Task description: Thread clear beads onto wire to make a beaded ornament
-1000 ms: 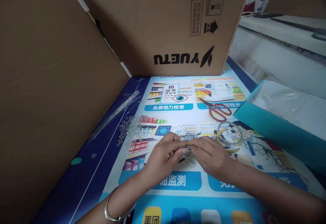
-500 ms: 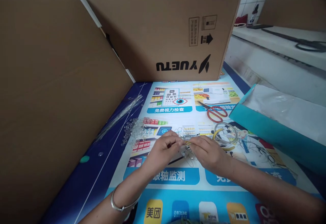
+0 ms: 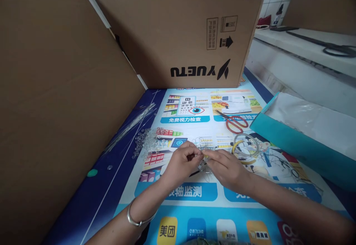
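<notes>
**Fingertips pinched together on fine wire and a bead**

Nearest the camera: a silver bangle (image 3: 136,219) on the left wrist, forearms angled in over a printed poster mat (image 3: 194,193) covering the bench. Just beyond, left hand (image 3: 180,163) and right hand (image 3: 226,167) brought together, fingertips meeting and closed on a tangle of thin wire (image 3: 204,165) with what looks like a small clear bead at the pinch; too small to tell exactly what sits between the fingers. Wire loops spilling onto the mat under and beyond the hands.

Judged by look: wire light, springy, easily kinked, so best held close to the working point with fingertips only; beads hard, smooth, likely slippery and prone to rolling.

To the left, a heap of clear beads (image 3: 147,143), then a bundle of straight thin rods (image 3: 130,124) lying diagonally. To the right, a yellow-and-clear ring (image 3: 246,148), red-handled scissors (image 3: 235,123) further off, a teal box (image 3: 294,144) with a plastic bag. Farthest back, a cardboard box (image 3: 180,29) marked YUETU upside down, another cardboard panel (image 3: 55,100) along the left.
</notes>
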### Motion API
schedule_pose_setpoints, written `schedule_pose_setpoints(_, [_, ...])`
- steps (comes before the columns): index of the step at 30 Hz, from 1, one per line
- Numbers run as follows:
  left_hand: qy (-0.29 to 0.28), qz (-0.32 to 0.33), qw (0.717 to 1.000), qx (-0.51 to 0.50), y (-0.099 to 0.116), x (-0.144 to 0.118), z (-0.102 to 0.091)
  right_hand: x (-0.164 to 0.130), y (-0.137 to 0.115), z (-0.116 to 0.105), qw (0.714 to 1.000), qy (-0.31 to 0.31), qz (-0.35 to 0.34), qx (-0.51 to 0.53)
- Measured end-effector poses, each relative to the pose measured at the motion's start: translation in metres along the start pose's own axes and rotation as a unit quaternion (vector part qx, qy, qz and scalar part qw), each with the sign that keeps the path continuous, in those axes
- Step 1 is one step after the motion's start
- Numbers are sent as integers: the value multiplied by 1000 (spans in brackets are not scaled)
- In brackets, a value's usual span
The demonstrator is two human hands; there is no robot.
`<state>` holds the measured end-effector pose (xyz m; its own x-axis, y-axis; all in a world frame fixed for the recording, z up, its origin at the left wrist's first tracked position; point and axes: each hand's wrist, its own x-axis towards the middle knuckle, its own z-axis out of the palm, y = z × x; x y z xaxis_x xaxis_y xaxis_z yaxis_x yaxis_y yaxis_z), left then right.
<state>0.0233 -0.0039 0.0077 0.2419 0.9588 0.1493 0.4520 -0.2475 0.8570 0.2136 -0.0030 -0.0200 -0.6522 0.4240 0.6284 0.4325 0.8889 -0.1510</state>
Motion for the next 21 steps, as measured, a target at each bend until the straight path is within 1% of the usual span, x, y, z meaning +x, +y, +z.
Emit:
schedule_pose_setpoints(4, [9,-19,1000,9,0,1,-3,-3,-3,-5,999,-4,-38,10])
schedule_pose_setpoints(10, [-33,26,999,-11,-1,-1,-4,-4,-4,-5,999,-22,-45,16])
schedule_pose_setpoints(13, [-5,9,1000,-2,-5,0,-3,-2,-5,-6,997,-49,-55,23])
schedule_pose_setpoints(16, [30,-12,999,-3,-8,0,-4,-2,-6,-7,995,-55,-80,22])
schedule_pose_setpoints(19, [37,1,999,-3,-9,-1,-5,-6,-6,-8,993,-63,-99,20])
schedule_pose_setpoints(21, [25,13,1000,6,-9,-2,-5,-8,-5,-8,991,-80,-110,15])
